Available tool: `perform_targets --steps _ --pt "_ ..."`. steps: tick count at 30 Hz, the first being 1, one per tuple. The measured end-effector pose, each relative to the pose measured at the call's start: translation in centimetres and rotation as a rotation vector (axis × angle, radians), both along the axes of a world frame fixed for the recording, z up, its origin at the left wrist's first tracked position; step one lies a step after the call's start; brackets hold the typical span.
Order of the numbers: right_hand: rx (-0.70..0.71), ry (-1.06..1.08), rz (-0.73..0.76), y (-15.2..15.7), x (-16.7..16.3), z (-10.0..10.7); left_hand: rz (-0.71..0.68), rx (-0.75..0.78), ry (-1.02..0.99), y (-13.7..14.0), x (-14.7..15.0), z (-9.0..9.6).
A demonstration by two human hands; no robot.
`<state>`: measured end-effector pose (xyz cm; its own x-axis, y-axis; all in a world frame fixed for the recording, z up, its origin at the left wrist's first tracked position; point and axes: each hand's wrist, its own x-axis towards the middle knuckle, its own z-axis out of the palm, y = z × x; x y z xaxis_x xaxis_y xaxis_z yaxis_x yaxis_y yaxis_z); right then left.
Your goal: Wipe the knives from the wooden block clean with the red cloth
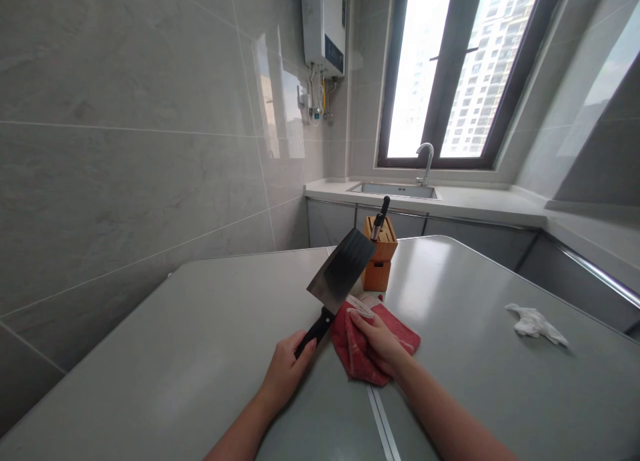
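The left hand (286, 369) is clamped on the black handle of a cleaver (341, 271), blade raised over the table (200, 327) — likely heavy, stiff and sharp, best held by the handle. The right hand (376, 339) grips a soft red cloth (361, 351) just beside the blade.

Wood knife block (380, 255), white crumpled tissue (536, 323), sink (395, 190) w/ faucet (426, 161), water heater (325, 24)
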<state>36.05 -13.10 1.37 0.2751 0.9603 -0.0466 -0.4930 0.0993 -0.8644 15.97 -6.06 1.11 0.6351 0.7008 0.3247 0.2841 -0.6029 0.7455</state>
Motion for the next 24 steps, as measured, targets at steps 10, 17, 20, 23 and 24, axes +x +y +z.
perform_targets --steps 10,17,20,23,24 --pt "-0.035 -0.023 0.051 -0.7 -1.2 0.7 -0.112 0.023 0.094 -0.3 0.1 -0.1" --pt "-0.082 -0.153 -0.035 -0.8 -1.2 0.3 -0.149 0.033 0.141 -0.6 0.1 0.3" --pt "-0.091 -0.191 -0.065 -0.7 -1.2 0.2 -0.147 0.033 0.154 -0.6 0.2 0.4" --pt "-0.097 -0.183 -0.085 -0.6 -1.2 0.3 -0.145 0.045 0.172 -0.6 0.2 0.4" --pt "-0.100 -0.176 -0.096 -0.6 -1.2 0.4 -0.145 0.052 0.178 -0.6 0.2 0.4"
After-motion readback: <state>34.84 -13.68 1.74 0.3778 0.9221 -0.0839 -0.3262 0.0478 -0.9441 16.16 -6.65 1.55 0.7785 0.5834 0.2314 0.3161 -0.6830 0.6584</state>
